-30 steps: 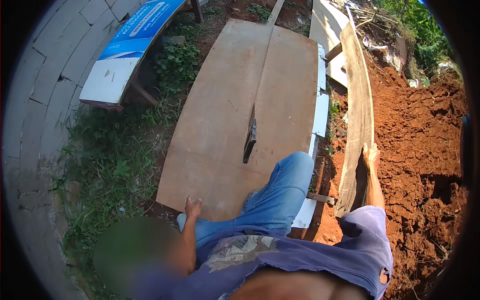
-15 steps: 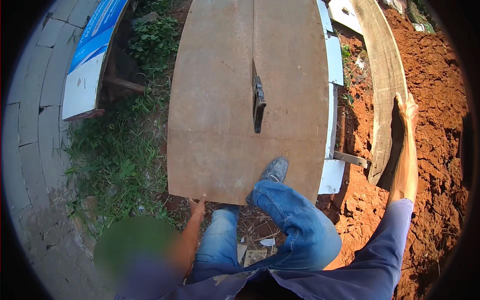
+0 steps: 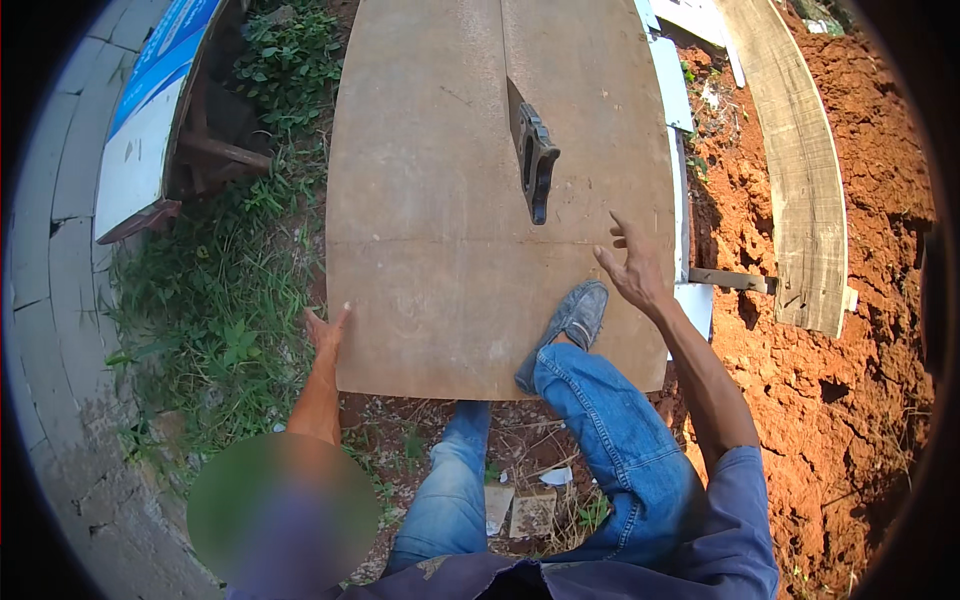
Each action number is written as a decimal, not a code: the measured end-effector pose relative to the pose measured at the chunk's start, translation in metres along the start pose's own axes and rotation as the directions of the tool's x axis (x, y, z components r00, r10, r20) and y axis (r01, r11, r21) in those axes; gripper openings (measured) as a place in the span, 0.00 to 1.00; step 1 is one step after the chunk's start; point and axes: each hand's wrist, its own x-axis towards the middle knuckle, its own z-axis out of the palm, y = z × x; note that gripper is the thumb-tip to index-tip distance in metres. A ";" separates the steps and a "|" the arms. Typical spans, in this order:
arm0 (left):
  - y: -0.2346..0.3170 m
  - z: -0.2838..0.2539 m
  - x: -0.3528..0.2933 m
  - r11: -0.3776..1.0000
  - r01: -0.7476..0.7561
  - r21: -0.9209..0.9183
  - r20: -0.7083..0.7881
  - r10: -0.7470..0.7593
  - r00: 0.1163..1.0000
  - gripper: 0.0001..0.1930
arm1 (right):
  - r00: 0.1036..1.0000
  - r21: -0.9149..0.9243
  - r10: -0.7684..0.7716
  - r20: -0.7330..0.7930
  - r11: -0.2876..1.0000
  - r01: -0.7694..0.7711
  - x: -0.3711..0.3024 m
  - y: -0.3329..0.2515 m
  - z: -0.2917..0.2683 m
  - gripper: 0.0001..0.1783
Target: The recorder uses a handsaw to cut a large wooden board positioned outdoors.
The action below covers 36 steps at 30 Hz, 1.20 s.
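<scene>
A large brown plywood sheet (image 3: pixel 430 290) lies in front of me, with a straight cut line running down its middle from the far end. A handsaw (image 3: pixel 538 165) stands in that cut, its black handle toward me and only a short part of its blade showing. My right hand (image 3: pixel 635 270) is over the right part of the sheet, fingers spread and holding nothing, a little short of the handle. At the sheet's near left edge is my left hand (image 3: pixel 328 328), its fingers apart and touching the edge. My right shoe (image 3: pixel 578 318) presses on the near right part.
A long wooden plank (image 3: pixel 808 190) lies on the right above red soil (image 3: pixel 870 300). White-blue panels (image 3: pixel 672 85) and a wooden bar (image 3: pixel 735 280) show beside the sheet. On the left are grass (image 3: pixel 220 300), a blue-white board (image 3: pixel 145 150) and grey paving (image 3: pixel 60 300).
My right hand has let go of the plank and swung left over the sheet. The plank sits farther right. My left hand has moved from the near edge to the left edge.
</scene>
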 end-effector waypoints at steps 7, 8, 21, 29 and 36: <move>-0.016 0.007 -0.002 0.967 -0.126 -0.222 0.335 0.197 0.922 0.56 | 0.871 0.204 0.105 -0.480 0.979 -0.005 0.078 -0.081 0.088 0.40; -0.016 0.008 -0.006 0.965 -0.135 -0.226 0.336 0.207 0.919 0.56 | 0.888 0.211 0.172 -0.427 0.974 -0.087 0.082 -0.087 0.090 0.34; -0.022 -0.001 -0.010 0.983 -0.145 -0.111 0.151 0.161 0.975 0.48 | 0.909 0.219 0.253 -0.330 0.958 -0.187 0.093 -0.092 0.092 0.22; 0.003 0.013 -0.028 0.980 -0.095 -0.177 0.306 0.147 0.941 0.52 | 0.832 0.542 0.345 -0.434 0.838 -0.065 0.141 -0.081 0.094 0.21; 0.010 0.004 -0.022 0.991 -0.095 -0.095 0.278 0.118 0.953 0.53 | 0.783 0.638 0.480 -0.395 0.757 -0.142 -0.025 -0.145 0.064 0.22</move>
